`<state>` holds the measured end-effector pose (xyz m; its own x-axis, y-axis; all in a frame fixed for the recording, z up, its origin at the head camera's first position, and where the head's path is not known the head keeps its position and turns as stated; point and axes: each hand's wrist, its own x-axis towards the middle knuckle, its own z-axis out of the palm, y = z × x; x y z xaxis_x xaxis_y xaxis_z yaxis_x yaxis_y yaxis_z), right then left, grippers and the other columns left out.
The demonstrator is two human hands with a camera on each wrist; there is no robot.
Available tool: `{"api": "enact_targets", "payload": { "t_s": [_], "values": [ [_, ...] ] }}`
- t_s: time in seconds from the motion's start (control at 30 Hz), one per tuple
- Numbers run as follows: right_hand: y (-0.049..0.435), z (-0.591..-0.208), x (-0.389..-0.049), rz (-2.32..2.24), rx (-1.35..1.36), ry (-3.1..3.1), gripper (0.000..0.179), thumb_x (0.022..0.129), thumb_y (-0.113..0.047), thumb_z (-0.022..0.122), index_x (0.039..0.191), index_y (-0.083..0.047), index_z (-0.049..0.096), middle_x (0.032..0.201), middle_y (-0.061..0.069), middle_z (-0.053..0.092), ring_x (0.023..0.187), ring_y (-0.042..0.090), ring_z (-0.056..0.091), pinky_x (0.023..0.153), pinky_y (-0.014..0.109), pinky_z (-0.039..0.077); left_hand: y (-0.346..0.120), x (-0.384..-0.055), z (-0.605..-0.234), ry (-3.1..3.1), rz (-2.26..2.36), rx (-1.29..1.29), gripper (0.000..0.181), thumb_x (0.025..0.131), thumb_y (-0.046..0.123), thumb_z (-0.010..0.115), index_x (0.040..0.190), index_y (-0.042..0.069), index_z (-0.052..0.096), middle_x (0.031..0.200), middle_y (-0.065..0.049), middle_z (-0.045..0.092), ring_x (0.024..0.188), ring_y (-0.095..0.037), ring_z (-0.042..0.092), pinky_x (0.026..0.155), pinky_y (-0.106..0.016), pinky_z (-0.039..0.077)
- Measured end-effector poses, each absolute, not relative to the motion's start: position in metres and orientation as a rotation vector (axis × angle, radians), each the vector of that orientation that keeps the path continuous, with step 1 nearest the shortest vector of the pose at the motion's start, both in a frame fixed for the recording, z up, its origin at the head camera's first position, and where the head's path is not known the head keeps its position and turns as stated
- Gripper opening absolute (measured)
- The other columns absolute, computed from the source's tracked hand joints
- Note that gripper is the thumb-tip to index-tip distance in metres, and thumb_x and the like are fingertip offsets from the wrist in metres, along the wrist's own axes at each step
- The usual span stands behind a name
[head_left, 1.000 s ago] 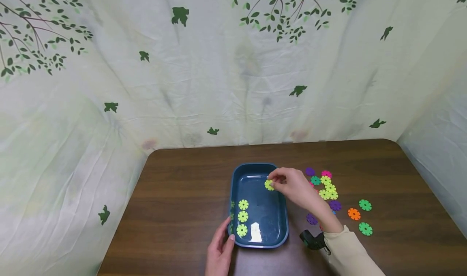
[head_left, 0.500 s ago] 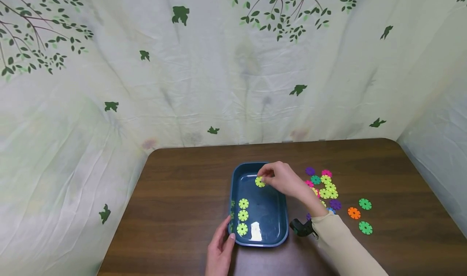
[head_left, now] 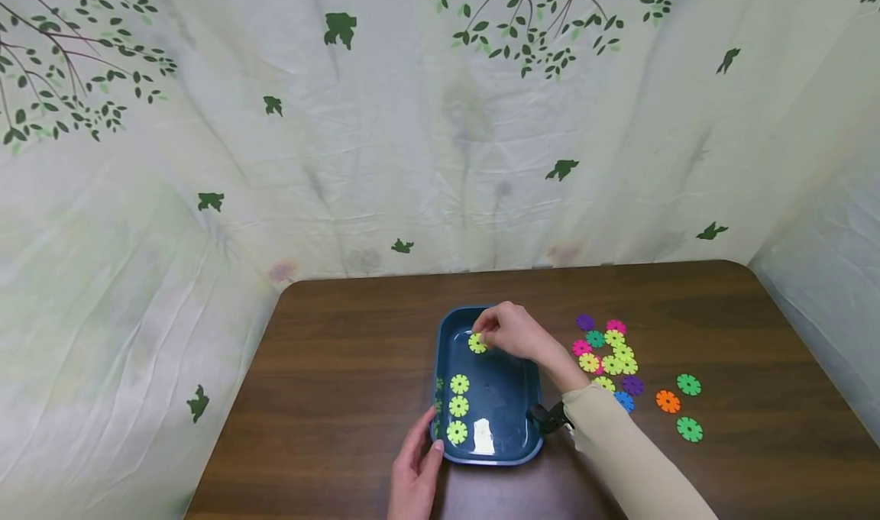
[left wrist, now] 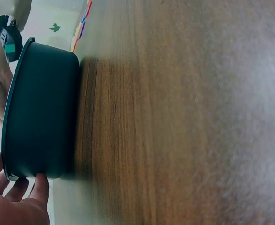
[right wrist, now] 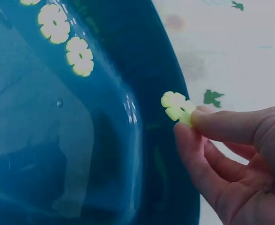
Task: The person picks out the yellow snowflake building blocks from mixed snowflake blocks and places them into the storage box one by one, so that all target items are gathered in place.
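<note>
Gripping the near left corner of a blue tray [head_left: 509, 405]: one left hand [head_left: 415, 470], thumb at the near end, other fingers along the left side. Tray standing flat on a brown table [head_left: 330, 382]. Inside, by the left wall: three yellow flower pieces [head_left: 458, 406], in a row, lying flat. Over the tray's far end: one held yellow flower piece [head_left: 476, 343], pinched between thumb and forefinger of one right hand [head_left: 516, 333], remaining fingers bent. At the right wrist: one black device [head_left: 548, 418], beside a cream sleeve [head_left: 632, 451]. Right of the tray, on the table: one loose cluster of flower pieces [head_left: 622, 352], yellow, pink, purple, teal and blue, some touching. Farther right, apart from the cluster: one orange flower piece [head_left: 668, 402], then two green flower pieces [head_left: 688, 385], one farther, one nearer
</note>
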<state>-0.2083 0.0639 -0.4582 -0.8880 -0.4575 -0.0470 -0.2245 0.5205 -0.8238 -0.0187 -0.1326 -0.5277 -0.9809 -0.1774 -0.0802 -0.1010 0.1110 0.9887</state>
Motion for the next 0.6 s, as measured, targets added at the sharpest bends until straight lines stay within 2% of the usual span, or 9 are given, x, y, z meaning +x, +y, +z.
{"api": "enact_targets", "payload": {
  "t_s": [0.1,0.27,0.6],
  "values": [
    [0.06,-0.461,-0.211,-1.314,-0.554,2.478,0.01,0.09,0.004,0.064,0.094,-0.001,0.072,0.076,0.005,0.066,0.068,0.025,0.063,0.062,0.029,0.054,-0.133,-0.019,-0.528,-2.3,-2.036,0.293,0.046,0.095,0.0,0.058,0.141,0.008,0.053,0.145,-0.015,0.048,0.135,-0.034,0.042,0.102,-0.022,0.039],
    [0.053,-0.468,-0.213,-1.313,-0.505,2.448,0.01,0.088,0.005,0.064,0.091,0.001,0.072,0.077,0.007,0.067,0.066,0.022,0.063,0.062,0.029,0.054,-0.132,-0.019,-0.528,-2.288,-2.047,0.285,0.047,0.095,-0.001,0.058,0.141,0.007,0.053,0.145,-0.016,0.048,0.135,-0.035,0.042,0.097,-0.013,0.038],
    [0.043,-0.491,-0.22,-1.337,-0.402,2.378,0.008,0.086,0.005,0.068,0.089,0.0,0.073,0.079,0.006,0.068,0.067,0.019,0.065,0.065,0.029,0.056,-0.132,-0.019,-0.529,-2.279,-2.05,0.279,0.047,0.095,-0.001,0.058,0.141,0.007,0.053,0.145,-0.015,0.048,0.135,-0.032,0.042,0.098,-0.014,0.037]
  ]
}}
